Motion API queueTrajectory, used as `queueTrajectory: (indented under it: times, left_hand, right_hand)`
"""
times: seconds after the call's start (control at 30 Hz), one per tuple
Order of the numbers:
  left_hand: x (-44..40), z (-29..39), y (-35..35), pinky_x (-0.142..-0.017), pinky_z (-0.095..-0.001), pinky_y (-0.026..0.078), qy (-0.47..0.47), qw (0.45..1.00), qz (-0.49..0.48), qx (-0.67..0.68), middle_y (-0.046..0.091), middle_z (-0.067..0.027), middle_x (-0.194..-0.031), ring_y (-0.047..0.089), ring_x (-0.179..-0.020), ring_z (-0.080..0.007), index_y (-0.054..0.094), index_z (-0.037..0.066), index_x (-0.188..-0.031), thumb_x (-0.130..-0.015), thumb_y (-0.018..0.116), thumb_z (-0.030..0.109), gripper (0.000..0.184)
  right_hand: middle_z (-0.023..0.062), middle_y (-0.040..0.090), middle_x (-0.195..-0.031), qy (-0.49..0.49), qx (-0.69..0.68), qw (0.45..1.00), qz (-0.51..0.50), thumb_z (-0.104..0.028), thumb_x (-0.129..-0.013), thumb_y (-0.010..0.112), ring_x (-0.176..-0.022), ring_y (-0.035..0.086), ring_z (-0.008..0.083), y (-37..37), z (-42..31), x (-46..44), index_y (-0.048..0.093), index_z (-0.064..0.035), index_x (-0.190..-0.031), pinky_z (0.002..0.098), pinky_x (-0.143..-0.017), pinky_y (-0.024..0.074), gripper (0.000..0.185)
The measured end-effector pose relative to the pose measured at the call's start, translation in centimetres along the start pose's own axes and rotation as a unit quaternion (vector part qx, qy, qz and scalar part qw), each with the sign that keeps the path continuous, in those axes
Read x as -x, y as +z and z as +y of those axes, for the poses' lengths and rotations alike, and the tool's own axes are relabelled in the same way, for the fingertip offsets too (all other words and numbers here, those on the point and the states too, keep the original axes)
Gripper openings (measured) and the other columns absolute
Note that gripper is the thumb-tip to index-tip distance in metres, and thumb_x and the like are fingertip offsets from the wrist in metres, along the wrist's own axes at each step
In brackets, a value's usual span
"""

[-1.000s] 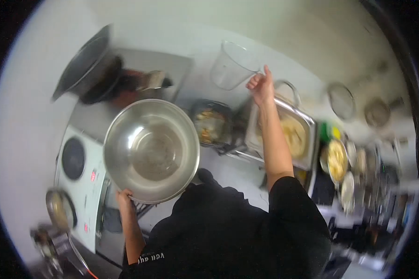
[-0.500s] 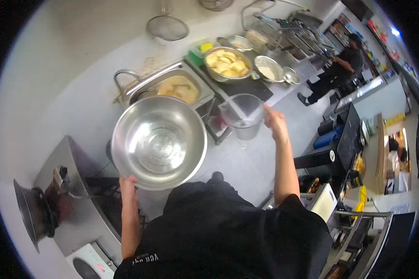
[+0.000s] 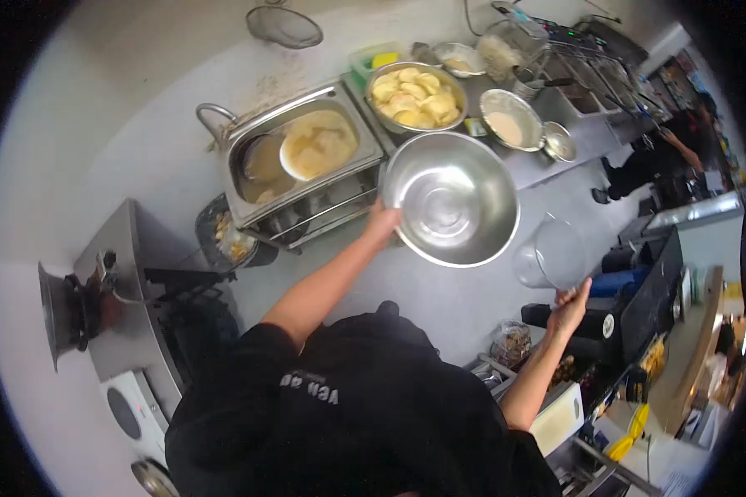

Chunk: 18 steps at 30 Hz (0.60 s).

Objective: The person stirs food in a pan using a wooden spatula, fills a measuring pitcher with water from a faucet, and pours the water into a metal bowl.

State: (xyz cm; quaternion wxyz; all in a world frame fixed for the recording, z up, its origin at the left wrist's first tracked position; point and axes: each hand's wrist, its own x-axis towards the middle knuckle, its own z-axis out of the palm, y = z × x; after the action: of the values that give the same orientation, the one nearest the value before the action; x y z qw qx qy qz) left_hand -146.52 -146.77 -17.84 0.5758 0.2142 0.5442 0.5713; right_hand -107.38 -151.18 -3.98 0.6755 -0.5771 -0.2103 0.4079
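A large stainless steel mixing bowl [image 3: 454,199] hangs in front of me, tipped so that its bare, shiny inside faces up. My left hand [image 3: 382,222] is closed on its left rim. To the right, my right hand [image 3: 570,309] grips a clear plastic container [image 3: 551,257] by its lower end, and the container is tilted. I cannot make out anything inside it. Just beyond the mixing bowl, on the counter, stands a metal bowl of peeled potato pieces [image 3: 414,95].
On the left is a sink [image 3: 253,211] with cloudy brownish water and a white dish. A bin with scraps [image 3: 232,240] stands below. Bowls with pale contents [image 3: 512,118] line the counter. A person in dark clothes [image 3: 659,157] stands at the far right.
The mixing bowl has swung from over the sink's front to the right, near the counter edge. The clear container has moved right and toward me. More of the sink now shows.
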Motion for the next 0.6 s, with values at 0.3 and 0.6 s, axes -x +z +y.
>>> queueTrajectory:
  times: [0.3,0.6]
  left_hand:
    - [-5.0,-0.4,6.8,-0.087,-0.0355,0.043,0.010,0.995,0.074,-0.062,0.057,-0.0223,-0.113,0.056,-0.103,-0.0305,0.045,-0.005,-0.123,-0.077,0.049,0.011,0.049]
    - [-11.3,-1.4,9.6,-0.084,-0.0378,0.043,0.081,0.978,0.123,-0.149,0.060,-0.0196,-0.109,0.057,-0.098,-0.0298,0.051,-0.002,-0.120,-0.092,0.045,0.021,0.037]
  right_hand:
    - [-0.0042,0.033,-0.050,0.035,-0.036,0.999,0.004,-0.043,-0.089,0.054,-0.045,0.031,0.0084,-3.7,1.1,-2.2,0.040,-0.0148,-0.059,0.0257,-0.046,0.0261,0.043]
    - [0.0006,0.043,-0.053,0.050,-0.066,0.997,0.002,-0.043,-0.089,0.054,-0.049,0.041,0.0126,-3.8,4.5,-3.3,0.047,-0.0111,-0.064,0.0279,-0.055,0.0359,0.041]
